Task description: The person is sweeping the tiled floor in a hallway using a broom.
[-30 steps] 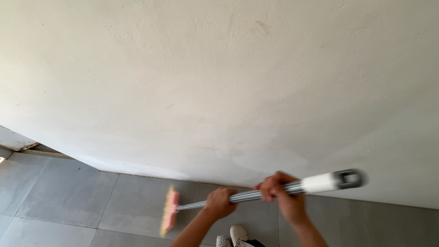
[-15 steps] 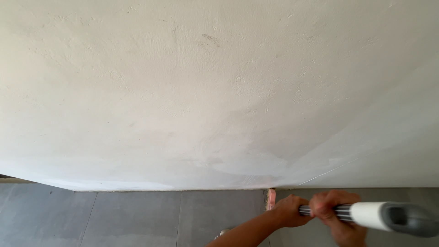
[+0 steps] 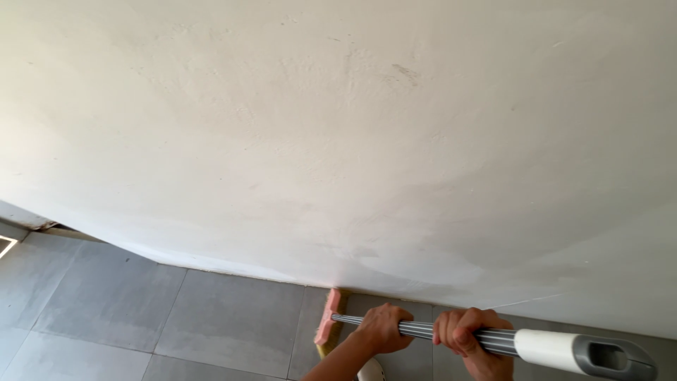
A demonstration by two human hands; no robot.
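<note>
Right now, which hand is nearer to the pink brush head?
Left. The left hand grips the ribbed handle just behind the pink brush head; the right hand grips farther back, near the white sleeve.

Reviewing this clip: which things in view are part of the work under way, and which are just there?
In use:
left hand
right hand
broom handle
pink broom head
grey floor tiles

Just there:
white wall
white shoe

Ribbed metal broom pole (image 3: 423, 330), glossy plastic cap (image 3: 585, 351), matt rough plaster wall (image 3: 338, 141).
</note>
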